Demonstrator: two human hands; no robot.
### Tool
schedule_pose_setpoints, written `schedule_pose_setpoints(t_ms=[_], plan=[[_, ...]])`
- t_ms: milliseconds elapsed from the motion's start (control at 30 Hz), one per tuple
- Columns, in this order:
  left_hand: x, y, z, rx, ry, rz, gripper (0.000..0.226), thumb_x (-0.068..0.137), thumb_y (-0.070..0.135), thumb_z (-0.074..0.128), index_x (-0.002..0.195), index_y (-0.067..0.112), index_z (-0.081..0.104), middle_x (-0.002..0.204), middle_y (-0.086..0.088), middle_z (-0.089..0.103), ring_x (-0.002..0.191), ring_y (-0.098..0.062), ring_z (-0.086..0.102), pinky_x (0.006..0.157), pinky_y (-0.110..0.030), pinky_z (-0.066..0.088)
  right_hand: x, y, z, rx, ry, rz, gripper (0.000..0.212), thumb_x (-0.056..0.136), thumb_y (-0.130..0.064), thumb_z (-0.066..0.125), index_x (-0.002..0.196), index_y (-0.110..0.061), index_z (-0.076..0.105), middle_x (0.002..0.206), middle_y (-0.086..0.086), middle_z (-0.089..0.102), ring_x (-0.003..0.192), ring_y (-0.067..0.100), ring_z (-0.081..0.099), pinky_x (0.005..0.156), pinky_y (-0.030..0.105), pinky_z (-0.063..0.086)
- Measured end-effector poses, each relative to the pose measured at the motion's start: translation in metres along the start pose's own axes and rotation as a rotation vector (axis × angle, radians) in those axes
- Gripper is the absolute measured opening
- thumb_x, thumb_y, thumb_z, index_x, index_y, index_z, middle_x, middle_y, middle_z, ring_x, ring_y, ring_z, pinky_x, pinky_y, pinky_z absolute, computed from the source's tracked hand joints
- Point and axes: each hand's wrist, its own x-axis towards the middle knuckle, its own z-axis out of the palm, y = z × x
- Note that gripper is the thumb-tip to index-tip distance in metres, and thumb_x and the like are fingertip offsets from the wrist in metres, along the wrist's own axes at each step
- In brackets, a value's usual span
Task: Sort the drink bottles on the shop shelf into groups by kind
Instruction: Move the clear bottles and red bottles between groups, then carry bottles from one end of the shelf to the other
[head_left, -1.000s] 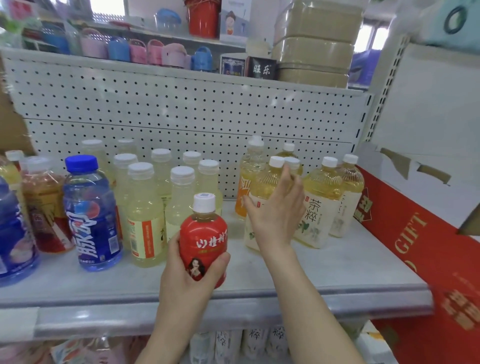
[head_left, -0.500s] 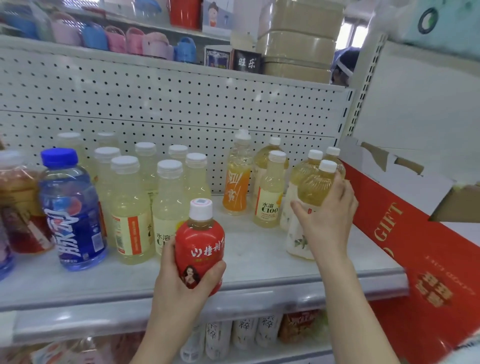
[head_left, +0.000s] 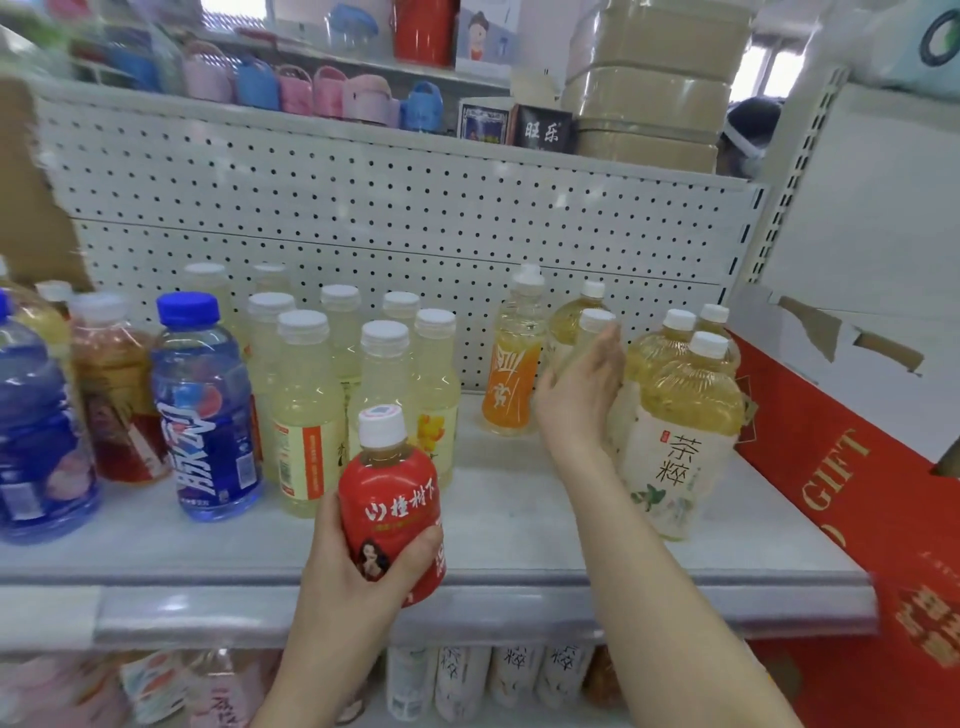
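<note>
White pegboard-backed shelf (head_left: 519, 525): right hand (head_left: 582, 400) curls round an upright pale yellow bottle (head_left: 595, 322) just right of the orange-labelled bottle (head_left: 511, 384). Its likely matching pale group (head_left: 306, 410) stands left of that. Left hand (head_left: 353, 577) clasps the red-labelled bottle (head_left: 395, 499), front-left.

Both grips closed on bottles; both forearms bare, rising from the lower edge.

Left grip (head_left: 358, 566): forearm near vertical and close to the body, palm behind a red bottle (head_left: 392, 514), thumb laid across the lower front of the label, fingers curled round the left side, bottle upright. Right grip (head_left: 579, 400): forearm enters from the lower right and reaches farther forward and higher, back of the hand toward the camera, fingers (head_left: 608, 348) curled round a pale bottle (head_left: 596, 321) just under its cap; outline blurred.
</note>
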Motion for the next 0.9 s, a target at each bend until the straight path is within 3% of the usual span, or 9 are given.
schedule_pose_setpoints(t_ms=[133, 267, 400, 500, 567, 667, 733, 833, 900], plan=[[-0.005, -0.003, -0.010, 0.027, 0.015, -0.023, 0.080, 0.050, 0.058, 0.090, 0.113, 0.057, 0.042, 0.114, 0.013, 0.062, 0.102, -0.005, 0.063, 0.075, -0.019, 0.047, 0.013, -0.005, 0.000, 0.037, 0.027, 0.111, 0.071, 0.104, -0.018, 0.048, 0.159, -0.005, 0.006, 0.154, 0.022, 0.032, 0.139, 0.039, 0.039, 0.112, 0.047, 0.036], [-0.005, -0.005, -0.012, 0.024, 0.006, -0.031, 0.081, 0.042, 0.060, 0.080, 0.115, 0.056, 0.045, 0.107, 0.019, 0.066, 0.092, 0.009, 0.064, 0.070, -0.014, 0.050, -0.009, -0.007, -0.014, -0.017, -0.072, 0.015, 0.063, 0.104, -0.038, 0.047, 0.151, 0.000, 0.028, 0.147, 0.022, 0.036, 0.133, 0.039, 0.039, 0.104, 0.048, 0.039], [-0.007, -0.006, -0.011, -0.023, -0.001, -0.019, 0.073, 0.048, 0.056, 0.077, 0.117, 0.046, 0.053, 0.101, 0.020, 0.071, 0.091, 0.002, 0.069, 0.067, -0.012, 0.054, -0.044, -0.004, -0.023, 0.083, -0.064, -0.038, 0.062, 0.100, -0.051, 0.051, 0.137, -0.002, 0.044, 0.139, 0.017, 0.042, 0.125, 0.035, 0.044, 0.097, 0.041, 0.037], [-0.011, -0.009, -0.015, -0.093, 0.036, -0.046, 0.071, 0.050, 0.058, 0.075, 0.117, 0.042, 0.057, 0.100, 0.015, 0.073, 0.092, -0.006, 0.071, 0.068, -0.019, 0.056, -0.068, 0.005, -0.024, 0.329, -0.212, 0.000, 0.073, 0.093, -0.042, 0.068, 0.150, -0.018, 0.029, 0.139, -0.009, 0.040, 0.123, 0.010, 0.042, 0.093, 0.023, 0.030], [-0.012, -0.013, -0.020, -0.147, 0.062, -0.077, 0.071, 0.050, 0.060, 0.078, 0.116, 0.042, 0.060, 0.104, 0.006, 0.074, 0.096, -0.016, 0.072, 0.077, -0.031, 0.057, -0.076, 0.014, -0.021, 0.376, -0.243, -0.009, 0.093, 0.086, -0.029, 0.077, 0.155, -0.027, 0.015, 0.148, -0.010, 0.041, 0.127, 0.010, 0.046, 0.097, 0.024, 0.034], [-0.018, -0.018, -0.035, -0.191, 0.137, -0.109, 0.070, 0.051, 0.062, 0.081, 0.115, 0.043, 0.061, 0.107, 0.001, 0.074, 0.100, -0.025, 0.071, 0.087, -0.047, 0.055, -0.082, 0.015, -0.019, 0.373, -0.212, -0.015, 0.094, 0.080, -0.030, 0.082, 0.152, -0.028, 0.021, 0.144, -0.003, 0.052, 0.127, 0.019, 0.054, 0.095, 0.029, 0.040], [-0.023, -0.017, -0.047, -0.176, 0.181, -0.095, 0.075, 0.053, 0.061, 0.077, 0.121, 0.038, 0.058, 0.106, 0.002, 0.073, 0.097, -0.020, 0.071, 0.084, -0.042, 0.055, -0.090, 0.007, -0.027, 0.398, -0.157, -0.008, 0.089, 0.079, -0.040, 0.082, 0.150, -0.030, 0.028, 0.134, -0.009, 0.057, 0.119, 0.016, 0.058, 0.094, 0.031, 0.043], [-0.028, -0.013, -0.072, -0.169, 0.245, -0.090, 0.086, 0.053, 0.060, 0.076, 0.132, 0.033, 0.053, 0.111, 0.000, 0.072, 0.097, -0.018, 0.071, 0.080, -0.036, 0.055, -0.113, -0.016, -0.044, 0.483, -0.136, -0.026, 0.083, 0.083, -0.044, 0.078, 0.150, -0.031, 0.031, 0.112, -0.022, 0.059, 0.098, -0.001, 0.060, 0.089, 0.026, 0.044], [-0.030, -0.010, -0.094, -0.177, 0.290, -0.099, 0.094, 0.051, 0.063, 0.081, 0.134, 0.032, 0.052, 0.117, -0.004, 0.069, 0.105, -0.024, 0.069, 0.085, -0.042, 0.056, -0.132, -0.036, -0.050, 0.564, -0.175, -0.051, 0.078, 0.086, -0.039, 0.077, 0.149, -0.030, 0.032, 0.103, -0.034, 0.054, 0.087, -0.021, 0.056, 0.080, 0.010, 0.041]])
